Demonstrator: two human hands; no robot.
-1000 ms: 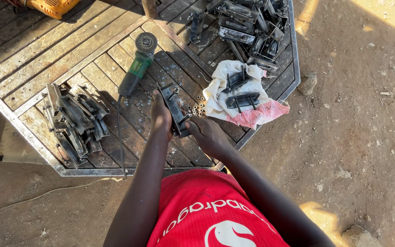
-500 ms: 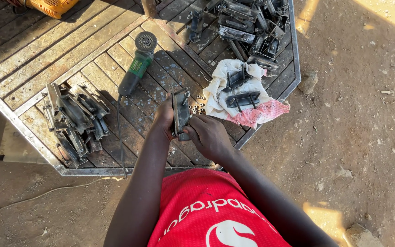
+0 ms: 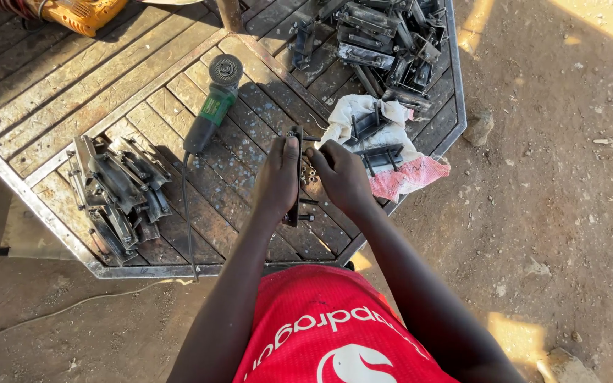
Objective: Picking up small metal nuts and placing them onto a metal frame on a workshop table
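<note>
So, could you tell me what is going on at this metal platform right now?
A person in a red shirt holds a dark metal bracket upright over the slatted metal platform, left hand gripping it and right hand at its upper end. A green angle grinder lies just beyond. Piles of similar brackets sit to the left and at the far right, some on a white cloth.

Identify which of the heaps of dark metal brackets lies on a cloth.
The small heap of brackets just right of the right hand rests on the white and pink cloth. The left heap and top heap lie on bare grating.
</note>
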